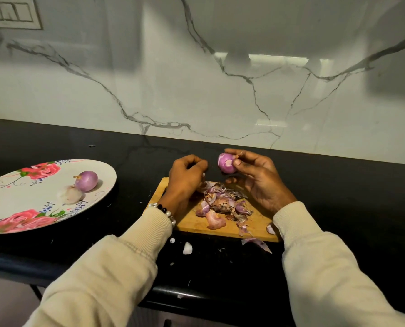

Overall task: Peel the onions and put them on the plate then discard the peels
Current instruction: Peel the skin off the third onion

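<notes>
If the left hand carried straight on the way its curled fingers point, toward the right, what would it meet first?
Probably the onion that the right hand pinches, just across a small gap from the left hand. Depth is hard to judge from one view, so it might pass slightly in front.

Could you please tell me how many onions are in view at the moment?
3: a purple onion and a paler onion lie on the floral plate, and a third onion is held in the right hand. The peel pile might hide more.
</notes>
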